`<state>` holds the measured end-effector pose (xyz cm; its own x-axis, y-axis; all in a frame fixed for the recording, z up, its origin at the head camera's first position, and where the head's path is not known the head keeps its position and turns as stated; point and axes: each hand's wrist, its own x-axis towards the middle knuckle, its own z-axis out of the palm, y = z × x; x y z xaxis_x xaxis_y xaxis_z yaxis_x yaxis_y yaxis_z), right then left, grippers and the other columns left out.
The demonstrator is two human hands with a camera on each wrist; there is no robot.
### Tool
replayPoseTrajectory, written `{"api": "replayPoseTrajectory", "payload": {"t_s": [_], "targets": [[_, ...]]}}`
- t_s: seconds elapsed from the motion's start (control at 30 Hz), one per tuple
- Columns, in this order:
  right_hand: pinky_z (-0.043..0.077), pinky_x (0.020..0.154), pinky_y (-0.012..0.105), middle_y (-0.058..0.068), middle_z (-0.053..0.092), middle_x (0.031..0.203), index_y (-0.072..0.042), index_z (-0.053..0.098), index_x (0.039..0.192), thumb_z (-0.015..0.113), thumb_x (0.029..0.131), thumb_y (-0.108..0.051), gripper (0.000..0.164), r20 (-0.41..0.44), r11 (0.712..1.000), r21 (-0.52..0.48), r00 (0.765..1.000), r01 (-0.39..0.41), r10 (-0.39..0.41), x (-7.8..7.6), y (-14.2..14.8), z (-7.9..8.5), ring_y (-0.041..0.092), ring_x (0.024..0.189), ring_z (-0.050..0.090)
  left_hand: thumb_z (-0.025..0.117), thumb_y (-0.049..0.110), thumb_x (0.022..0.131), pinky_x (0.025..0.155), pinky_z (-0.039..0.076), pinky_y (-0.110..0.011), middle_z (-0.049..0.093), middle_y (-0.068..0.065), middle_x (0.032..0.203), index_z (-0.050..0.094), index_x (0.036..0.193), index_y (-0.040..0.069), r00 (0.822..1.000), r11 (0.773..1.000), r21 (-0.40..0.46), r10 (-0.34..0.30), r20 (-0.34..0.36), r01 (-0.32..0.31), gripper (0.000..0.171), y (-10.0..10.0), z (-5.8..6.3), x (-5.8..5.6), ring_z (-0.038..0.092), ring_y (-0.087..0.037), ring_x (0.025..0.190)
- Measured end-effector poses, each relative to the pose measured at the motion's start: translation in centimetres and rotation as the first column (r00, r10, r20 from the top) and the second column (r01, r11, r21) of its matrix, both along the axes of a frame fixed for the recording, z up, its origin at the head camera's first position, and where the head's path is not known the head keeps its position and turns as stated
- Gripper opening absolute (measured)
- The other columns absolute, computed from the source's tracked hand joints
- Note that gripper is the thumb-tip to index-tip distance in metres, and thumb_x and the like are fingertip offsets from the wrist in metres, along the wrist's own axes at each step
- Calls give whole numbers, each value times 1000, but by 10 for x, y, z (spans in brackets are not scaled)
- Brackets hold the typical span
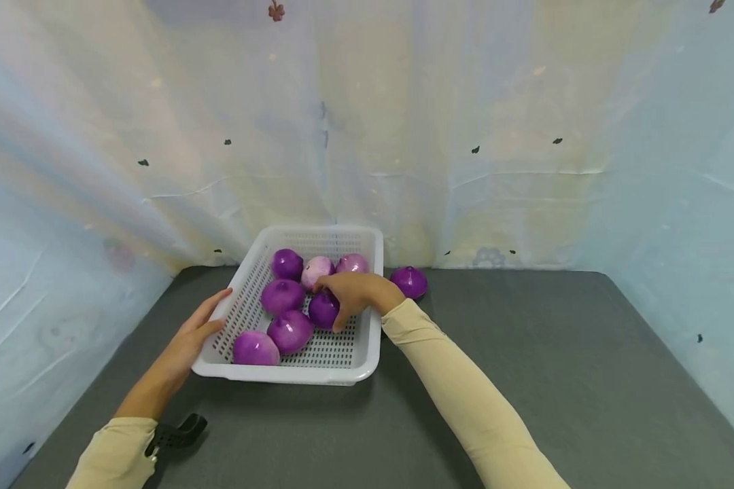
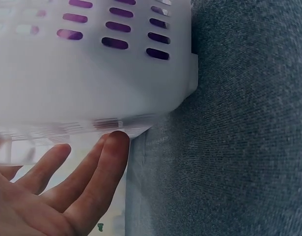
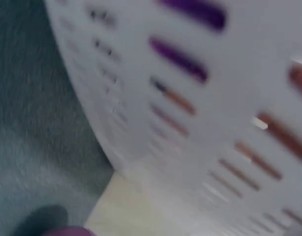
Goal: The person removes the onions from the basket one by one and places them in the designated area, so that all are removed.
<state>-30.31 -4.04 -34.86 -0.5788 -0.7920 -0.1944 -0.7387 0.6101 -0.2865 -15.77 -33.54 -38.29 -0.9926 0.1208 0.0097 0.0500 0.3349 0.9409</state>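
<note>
A white slotted plastic basket (image 1: 342, 375) sits on the dark table with several glossy purple onions (image 1: 290, 331) inside, some of them paler pink. Reaching over the basket's right rim, my right hand (image 1: 357, 295) curls its fingers and thumb round a dark purple onion (image 1: 323, 311) among the others. On the other side, my left hand (image 1: 186, 343) lies along the left rim, its fairly straight fingers (image 2: 99, 182) touching the outer wall. The right wrist view shows the slotted basket wall (image 3: 133, 142), blurred, with most of that hand hidden behind it.
Just right of the basket, another purple onion (image 1: 408, 281) lies on the grey tabletop (image 1: 526, 339). A black strap (image 1: 183, 432) shows at the left wrist. Pale patterned curtains (image 1: 428, 122) hang behind the table and along both sides.
</note>
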Motion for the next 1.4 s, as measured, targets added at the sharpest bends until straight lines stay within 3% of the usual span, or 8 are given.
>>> {"api": "replayPoseTrajectory", "payload": {"t_s": [0.3,0.43,0.7,0.83,0.93,1.07,1.3,1.4], "targets": [[40,112,31,0,55,145,-16,47,149,90,73,-30,88,-3,980,-199,1000,-23,23,0,9,1,14,130,52,36,30,109,76,56,-34,18,-28,160,8,161,26,1000,1000,0,7,0,-7,59,3,-1,-4,55,6,104],[40,112,32,-2,53,148,-17,45,150,88,75,-32,88,8,939,-344,1000,-12,16,3,19,3,13,133,51,35,28,109,75,56,-33,18,-28,159,9,161,26,1000,1000,28,0,1,0,59,5,-4,-4,56,7,104],[49,102,37,3,47,151,-17,38,154,87,76,-33,93,61,824,-562,997,77,-52,26,66,38,19,131,50,35,30,109,73,58,-35,20,-29,157,9,161,29,1000,999,44,-8,-9,8,58,3,-7,-3,58,6,103],[50,101,40,3,45,151,-21,37,154,86,78,-36,92,53,805,-581,992,123,-113,38,93,46,21,132,48,35,30,109,74,57,-33,22,-27,156,11,161,30,1000,999,35,-4,-14,5,57,-1,-5,-3,60,6,104],[53,97,41,3,45,150,-24,37,154,85,79,-33,90,102,780,-605,987,160,-123,43,109,45,23,126,53,36,29,109,73,58,-33,38,-8,149,14,160,32,1000,998,57,1,-12,0,56,-3,-6,-1,61,5,102],[55,91,40,5,47,148,-23,37,154,84,81,-28,87,155,761,-617,979,202,-134,41,124,40,25,117,58,37,29,108,71,58,-33,41,18,133,16,160,33,1000,996,93,10,-1,-9,56,-6,-10,1,63,4,101],[56,90,43,5,46,148,-22,37,154,83,81,-32,87,185,758,-582,955,295,-230,37,144,37,27,113,60,35,31,109,74,57,-34,27,-18,153,10,160,34,1000,1000,26,-2,14,2,57,-6,-5,1,60,5,103],[53,95,47,4,46,149,-23,36,154,82,81,-36,87,181,754,-572,947,322,-267,35,152,37,27,120,55,34,33,109,74,57,-34,21,-24,155,8,160,35,1000,1000,6,-8,23,8,58,-8,-2,1,60,6,103]]}}
